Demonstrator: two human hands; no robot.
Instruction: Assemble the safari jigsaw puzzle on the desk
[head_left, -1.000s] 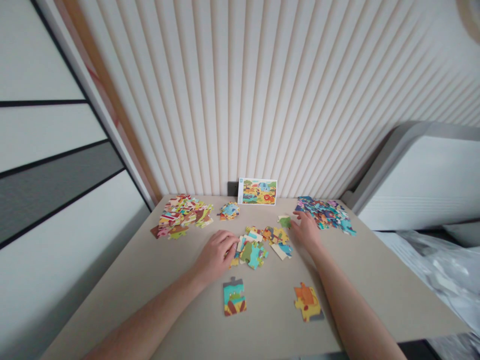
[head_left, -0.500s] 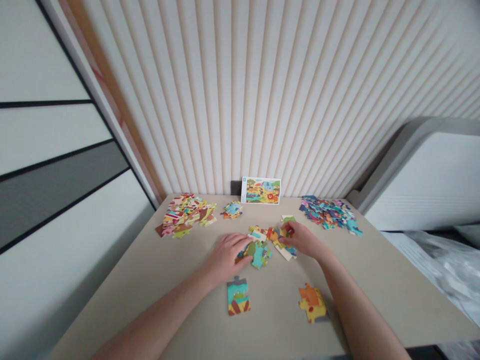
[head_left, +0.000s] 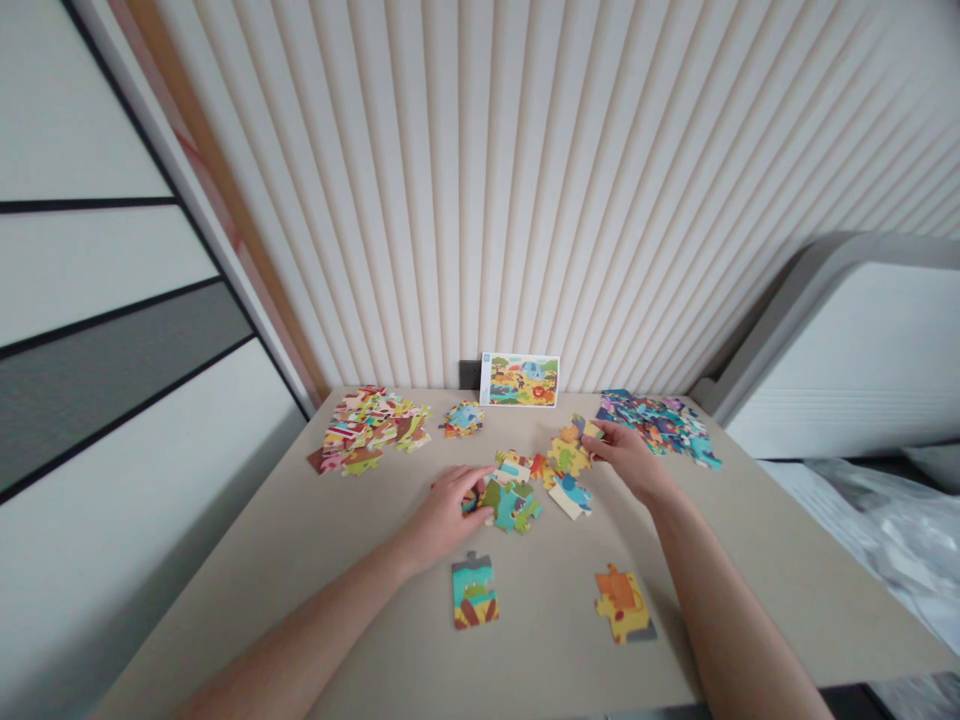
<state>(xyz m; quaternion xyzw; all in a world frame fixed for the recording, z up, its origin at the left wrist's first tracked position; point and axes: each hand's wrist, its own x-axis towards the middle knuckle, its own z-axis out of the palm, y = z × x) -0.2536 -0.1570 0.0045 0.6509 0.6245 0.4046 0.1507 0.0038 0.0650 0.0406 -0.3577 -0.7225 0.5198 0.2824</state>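
Observation:
Colourful cardboard jigsaw pieces lie in a loose central group on the beige table. My right hand pinches the edge of a joined yellow and orange section at its upper right. My left hand curls over the group's left side, its thumb and fingertips closing on a small dark jigsaw piece. Between my hands sits a cream-backed piece with blue on it. Nearer me lie a joined teal and green section and a yellow and orange section.
A puzzle picture card leans against the ribbed wall behind the table. Along the back lie a heap of warm-coloured pieces, a small joined cluster and a heap of blue-toned pieces. Crumpled plastic sheeting lies beyond the right table edge.
My right hand has moved up and to the right, taking the yellow section with it away from the central group. My left hand has shifted slightly left and closed on the small piece.

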